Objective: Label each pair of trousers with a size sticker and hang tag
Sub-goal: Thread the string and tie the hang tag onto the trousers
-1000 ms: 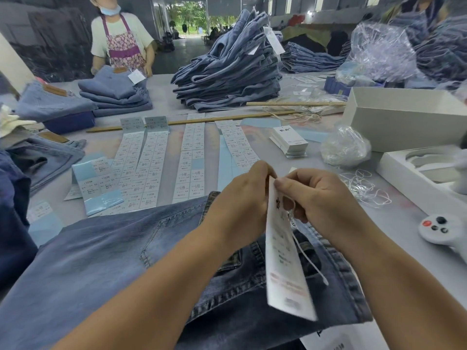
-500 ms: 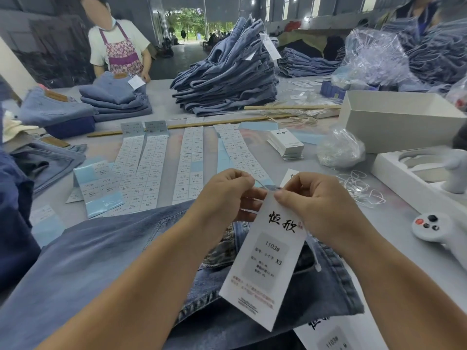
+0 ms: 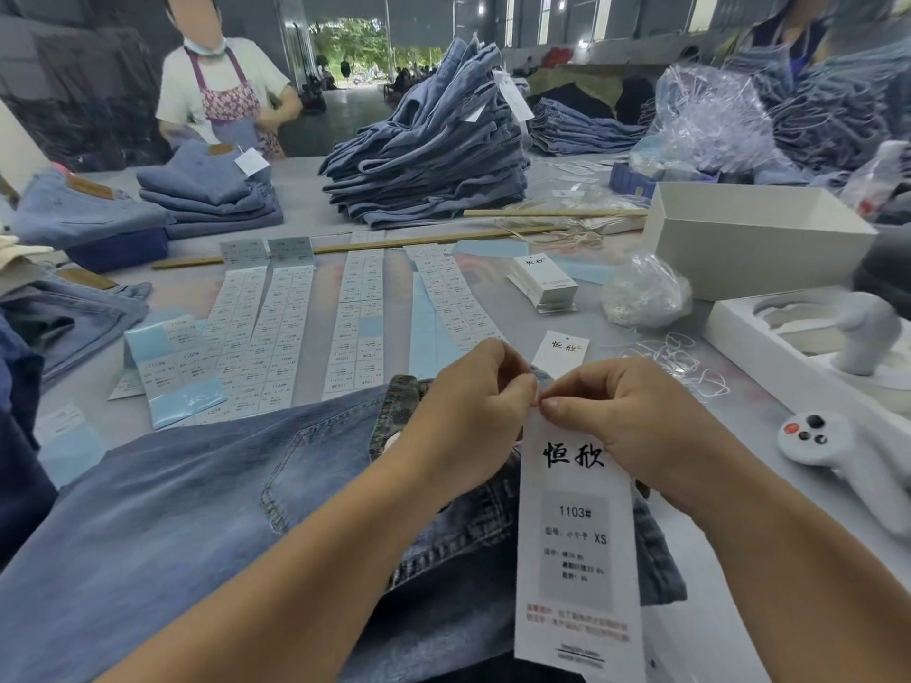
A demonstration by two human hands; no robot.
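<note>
Hang tag: our tag (image 3: 577,534) hangs face-up over the waistband end of the jeans (image 3: 207,525), its printed size reading XS, and its top edge is pinched between both hands.
Left hand: our left hand (image 3: 473,416) curls its fingers at the tag's top, just above the waistband; whether it also holds the loop string is hidden.
Right hand: our right hand (image 3: 626,426) meets it fingertip to fingertip, pinching the same top edge.
Step in hand: we judge we are fastening the tag to the jeans, probably at a belt loop, though the string cannot be made out.
How to do it well: we should keep the tag's hole steady with one hand, draw the loop snug with the other, and let the print face outward.
Sticker sheets: beyond the jeans, size sticker strips (image 3: 276,332) lie in rows on the surface (image 3: 769,436).
Spare tags: a small stack (image 3: 542,283) sits beyond the jeans to the right, loose strings (image 3: 675,357) near it.
Finished stock: a tall denim pile (image 3: 434,155) stands farthest from the jeans.
</note>
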